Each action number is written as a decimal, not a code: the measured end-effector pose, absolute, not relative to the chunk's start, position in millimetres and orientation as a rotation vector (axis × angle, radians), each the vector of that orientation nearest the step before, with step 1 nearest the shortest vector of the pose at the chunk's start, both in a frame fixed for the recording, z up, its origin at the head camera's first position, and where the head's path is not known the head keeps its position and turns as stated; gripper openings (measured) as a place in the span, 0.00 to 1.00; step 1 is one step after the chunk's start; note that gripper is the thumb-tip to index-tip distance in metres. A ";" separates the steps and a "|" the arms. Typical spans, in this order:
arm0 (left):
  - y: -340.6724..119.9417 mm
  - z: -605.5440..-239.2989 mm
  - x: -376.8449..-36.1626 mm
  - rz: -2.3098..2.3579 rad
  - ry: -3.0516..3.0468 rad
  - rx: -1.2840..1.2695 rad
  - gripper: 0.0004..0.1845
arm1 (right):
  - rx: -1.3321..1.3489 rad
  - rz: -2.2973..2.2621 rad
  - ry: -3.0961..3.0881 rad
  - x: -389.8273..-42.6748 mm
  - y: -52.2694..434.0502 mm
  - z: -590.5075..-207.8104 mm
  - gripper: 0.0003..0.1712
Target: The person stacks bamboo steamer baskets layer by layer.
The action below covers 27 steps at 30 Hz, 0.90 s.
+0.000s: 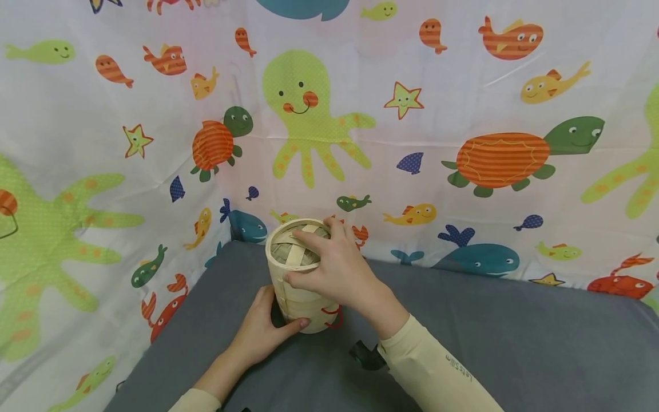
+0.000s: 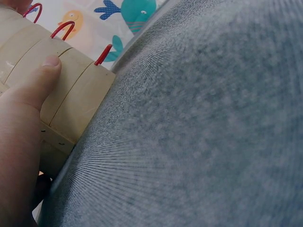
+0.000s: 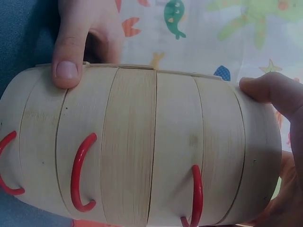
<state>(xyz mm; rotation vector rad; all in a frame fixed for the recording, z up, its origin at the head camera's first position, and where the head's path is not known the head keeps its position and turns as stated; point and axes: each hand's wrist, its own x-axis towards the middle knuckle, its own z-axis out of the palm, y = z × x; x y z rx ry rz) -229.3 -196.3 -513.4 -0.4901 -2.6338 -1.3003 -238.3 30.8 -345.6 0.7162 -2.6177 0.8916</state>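
A stack of small bamboo steamer baskets stands upright on the grey cloth, with woven strips across its round top. My left hand grips the stack low down, thumb on the near side and the other fingers hidden behind. Up at the top rim, my right hand holds the stack, with fingers reaching over the woven top. Red loop handles stick out from the side in the right wrist view. There the left thumb presses near the bottom tiers, while the right thumb lies on the uppermost band.
Grey cloth covers the table. Behind it and at the left hangs a white curtain printed with sea animals, close behind the stack. A small black object shows beside the right wrist.
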 end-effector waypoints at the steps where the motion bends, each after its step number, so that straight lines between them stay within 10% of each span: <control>1: -196.3 -513.5 -229.0 -1.303 -2.635 -0.489 0.55 | 0.712 0.896 -2.621 -237.5 30.8 -346.0 0.45; 27: -201.5 -511.7 -226.9 -1.353 -2.596 -0.501 0.53 | 0.693 1.216 -2.584 -227.8 42.8 -354.9 0.59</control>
